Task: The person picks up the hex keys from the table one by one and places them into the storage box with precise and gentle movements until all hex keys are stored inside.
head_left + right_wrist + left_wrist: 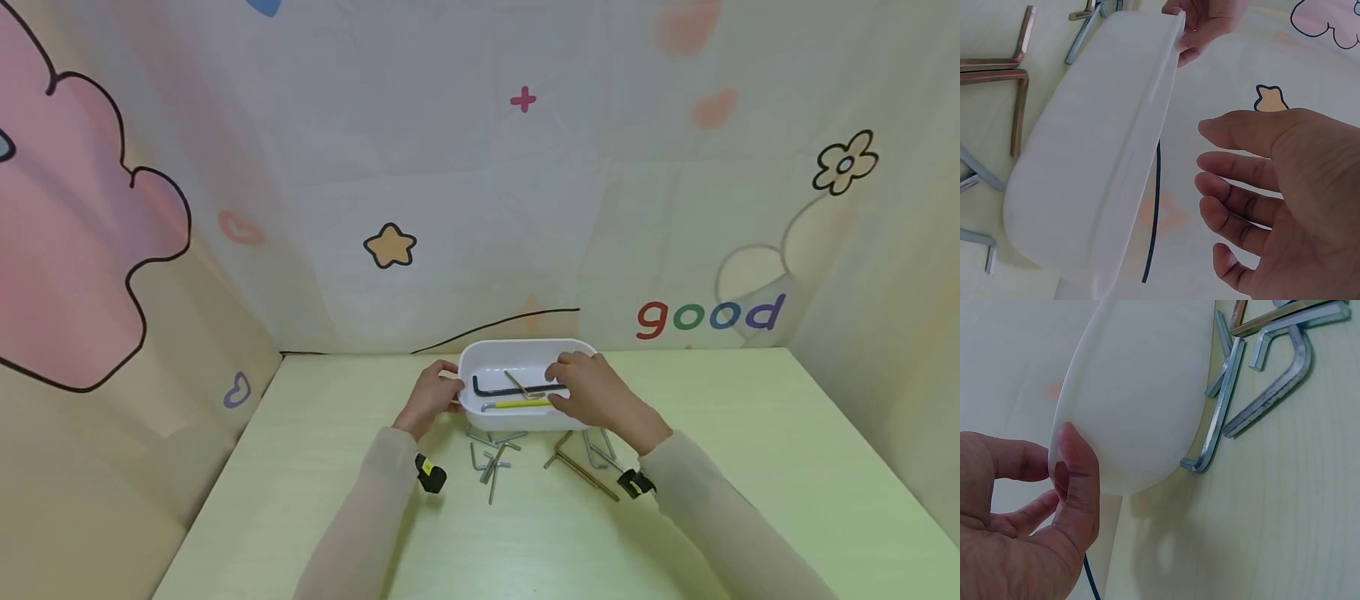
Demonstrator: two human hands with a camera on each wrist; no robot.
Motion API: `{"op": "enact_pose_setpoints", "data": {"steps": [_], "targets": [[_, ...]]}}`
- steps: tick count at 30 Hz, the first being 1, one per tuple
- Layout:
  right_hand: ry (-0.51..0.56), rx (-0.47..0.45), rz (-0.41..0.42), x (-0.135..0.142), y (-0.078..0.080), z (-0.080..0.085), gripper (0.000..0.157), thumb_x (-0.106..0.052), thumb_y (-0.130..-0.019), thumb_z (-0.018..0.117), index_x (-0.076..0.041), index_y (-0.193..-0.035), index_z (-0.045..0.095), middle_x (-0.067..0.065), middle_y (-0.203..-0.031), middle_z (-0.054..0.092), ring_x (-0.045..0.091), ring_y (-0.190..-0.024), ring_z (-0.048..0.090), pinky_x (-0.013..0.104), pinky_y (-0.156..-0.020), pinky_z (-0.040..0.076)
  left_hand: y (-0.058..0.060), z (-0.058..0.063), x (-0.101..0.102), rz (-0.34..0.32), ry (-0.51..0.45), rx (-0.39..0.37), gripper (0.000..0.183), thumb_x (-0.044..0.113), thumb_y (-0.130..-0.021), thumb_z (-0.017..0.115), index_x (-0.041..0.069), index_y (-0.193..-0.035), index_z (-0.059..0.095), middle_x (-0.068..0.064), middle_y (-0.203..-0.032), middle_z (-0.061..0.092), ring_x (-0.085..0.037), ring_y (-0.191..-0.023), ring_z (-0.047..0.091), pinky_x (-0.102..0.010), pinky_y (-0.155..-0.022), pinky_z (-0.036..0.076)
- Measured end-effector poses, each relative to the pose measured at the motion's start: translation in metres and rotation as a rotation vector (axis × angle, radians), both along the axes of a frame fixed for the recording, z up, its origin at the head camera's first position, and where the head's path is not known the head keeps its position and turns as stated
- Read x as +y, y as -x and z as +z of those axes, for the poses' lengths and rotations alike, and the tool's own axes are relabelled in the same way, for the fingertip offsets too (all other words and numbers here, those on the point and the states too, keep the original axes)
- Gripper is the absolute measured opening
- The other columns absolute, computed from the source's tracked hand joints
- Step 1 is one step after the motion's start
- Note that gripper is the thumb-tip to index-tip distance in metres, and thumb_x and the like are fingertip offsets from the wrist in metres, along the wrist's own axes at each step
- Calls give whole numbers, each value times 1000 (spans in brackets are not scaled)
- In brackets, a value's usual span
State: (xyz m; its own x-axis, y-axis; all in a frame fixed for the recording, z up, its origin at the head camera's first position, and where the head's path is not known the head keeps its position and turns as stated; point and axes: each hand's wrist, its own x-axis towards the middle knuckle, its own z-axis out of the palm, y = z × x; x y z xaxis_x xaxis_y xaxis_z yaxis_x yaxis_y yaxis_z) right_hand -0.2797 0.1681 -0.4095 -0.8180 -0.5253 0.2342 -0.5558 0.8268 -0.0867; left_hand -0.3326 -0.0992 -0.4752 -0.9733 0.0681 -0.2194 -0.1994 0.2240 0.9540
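Note:
My left hand [431,392] pinches the rim of a white plastic bin [517,423] at its left end, thumb on one side and fingers on the other, as the left wrist view shows. Inside the bin lie a long black hex key [491,393], a hex key with a yellow sleeve [517,404] and a small brass-coloured hex key [516,382]. Over the bin's right end hovers my right hand [600,392]. Its fingers [1235,165] are loosely bent and spread from the thumb, with nothing between them in the right wrist view.
In front of the bin, several silver hex keys [491,465] lie in a loose pile. To their right are bronze-coloured hex keys [588,477] beside more silver ones [595,454]. A printed cloth wall [480,275] stands close behind the bin.

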Motion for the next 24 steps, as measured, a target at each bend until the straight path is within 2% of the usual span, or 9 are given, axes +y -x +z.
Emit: {"op": "enact_pose_setpoints", "data": {"steps": [8, 13, 18, 24], "targets": [[7, -14, -1, 8, -10, -7, 23, -24, -83, 77, -13, -103, 73, 2, -98, 68, 20, -91, 61, 44, -80, 48, 2, 1, -1, 6, -22, 10, 36, 8, -94, 55, 3, -129, 50, -21, -100, 64, -20, -77, 64, -24, -60, 57], [26, -31, 1, 14, -20, -15, 22, -24, -83, 78, -12, -101, 72, 1, -95, 68, 18, -87, 60, 42, -78, 46, 1, -2, -1, 5, -21, -5, 35, 8, -95, 55, 3, -129, 51, -17, -95, 64, -18, -75, 63, -24, -60, 58], [44, -37, 1, 21, -28, -22, 21, -23, -82, 79, -12, -98, 71, -2, -90, 67, 15, -83, 59, 34, -72, 41, -1, -1, -1, 7, -30, -1, 37, 8, -94, 54, 2, -131, 50, -17, -97, 64, -18, -76, 62, -24, -61, 58], [23, -49, -5, 30, -39, -32, 21, -23, -81, 79, -11, -97, 72, -1, -89, 67, 12, -79, 58, 34, -71, 42, -1, -1, -1, 2, -41, -8, 38, 8, -94, 55, 1, -131, 49, -17, -95, 63, -17, -75, 62, -24, -61, 58]]}}
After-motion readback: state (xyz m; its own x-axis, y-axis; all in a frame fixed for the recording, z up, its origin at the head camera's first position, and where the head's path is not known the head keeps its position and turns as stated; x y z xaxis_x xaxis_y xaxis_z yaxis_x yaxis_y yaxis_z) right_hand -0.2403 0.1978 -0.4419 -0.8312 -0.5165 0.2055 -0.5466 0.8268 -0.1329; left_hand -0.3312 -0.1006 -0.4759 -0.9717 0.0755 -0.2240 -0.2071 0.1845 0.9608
